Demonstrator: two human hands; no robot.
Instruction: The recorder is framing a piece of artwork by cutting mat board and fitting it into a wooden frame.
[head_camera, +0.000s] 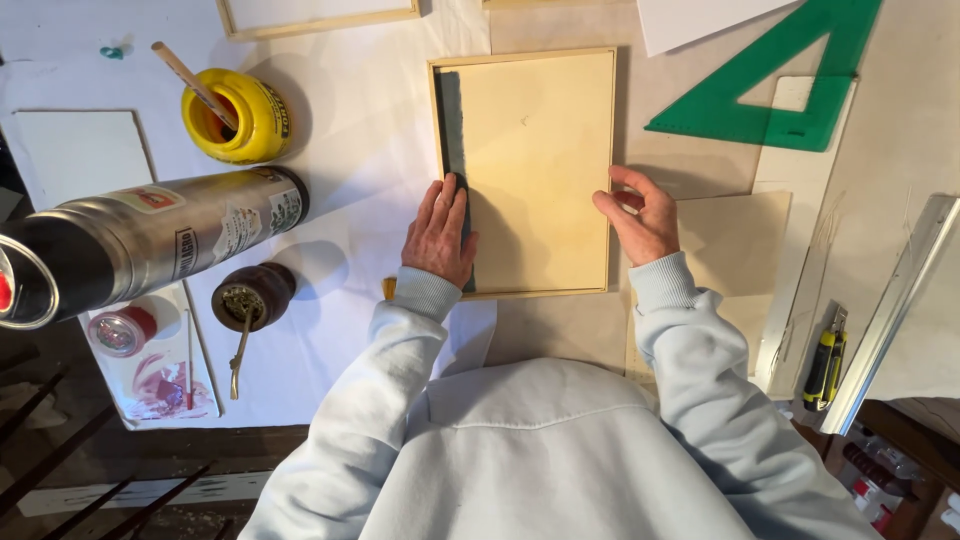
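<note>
A shallow wooden tray-like frame (530, 150) lies in front of me on a paper-covered table. A dark green strip (453, 115) runs along the inside of its left edge. My left hand (440, 232) lies flat on the lower part of that strip and presses on it. My right hand (640, 215) rests on the frame's right edge with its fingers curled against the wood. Pale sleeves cover both arms.
A yellow glue pot (240, 118) with a stick in it stands at the left, next to a steel flask (150, 240) and a small brown cup with a metal straw (250, 298). A green set square (770, 85), a metal ruler (895, 300) and a yellow-black utility knife (826, 360) lie to the right.
</note>
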